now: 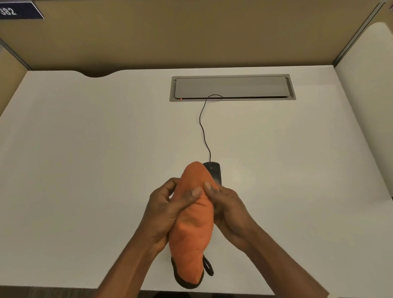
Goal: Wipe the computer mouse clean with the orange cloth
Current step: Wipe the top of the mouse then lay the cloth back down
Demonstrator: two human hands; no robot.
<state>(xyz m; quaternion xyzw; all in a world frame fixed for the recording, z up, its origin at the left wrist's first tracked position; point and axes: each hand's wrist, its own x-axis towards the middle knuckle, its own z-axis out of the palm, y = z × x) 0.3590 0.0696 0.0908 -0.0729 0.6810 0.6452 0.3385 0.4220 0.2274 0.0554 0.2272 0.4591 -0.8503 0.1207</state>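
Note:
An orange cloth (192, 227) with a dark hem and a black loop at its lower end is bunched lengthwise above the white desk (77, 179). My left hand (167, 210) grips its left side, thumb pressed on top. My right hand (229, 209) holds the right side, thumb on the cloth. A black wired computer mouse (214, 170) shows only its front end past the cloth's upper right edge; the rest is hidden by cloth and my right hand. Whether my right hand also holds the mouse I cannot tell.
The mouse's thin black cable (203, 130) runs back into a grey cable hatch (232, 88) set in the desk. Tan partition walls (184, 34) enclose the back and sides. The desk's front edge lies just below my forearms.

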